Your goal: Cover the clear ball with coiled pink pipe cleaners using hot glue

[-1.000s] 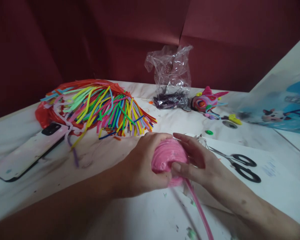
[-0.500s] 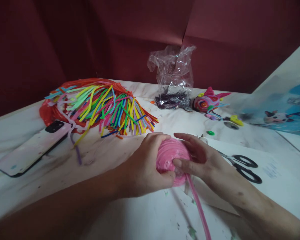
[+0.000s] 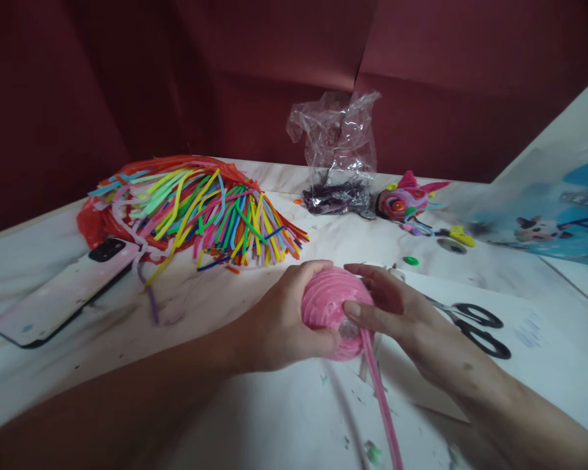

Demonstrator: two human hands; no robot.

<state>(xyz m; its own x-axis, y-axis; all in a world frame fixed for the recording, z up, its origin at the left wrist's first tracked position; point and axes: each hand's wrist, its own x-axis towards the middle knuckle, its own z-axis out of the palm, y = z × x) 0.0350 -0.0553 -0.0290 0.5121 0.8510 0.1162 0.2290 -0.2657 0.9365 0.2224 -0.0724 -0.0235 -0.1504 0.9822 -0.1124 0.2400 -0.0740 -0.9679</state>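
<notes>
Between my two hands is a ball wound in pink fuzzy stems, with a small greyish patch bare on its near side. My left hand wraps round its left side, thumb along the lower front. On the right, my right hand grips the ball, its thumb pressed on the front by the bare patch. A loose pink pipe cleaner hangs from the ball down toward the bottom edge. The fingers behind the ball are partly hidden.
Black-handled scissors lie on white paper at right. Bundled colourful pipe cleaners and a phone are at left. Behind stand a clear bag of dark material, a colourful figure and a blue printed bag.
The ball has shifted and turned slightly left, showing more of the greyish patch. My right thumb has moved a little up and right. The loose pink stem has swung left.
</notes>
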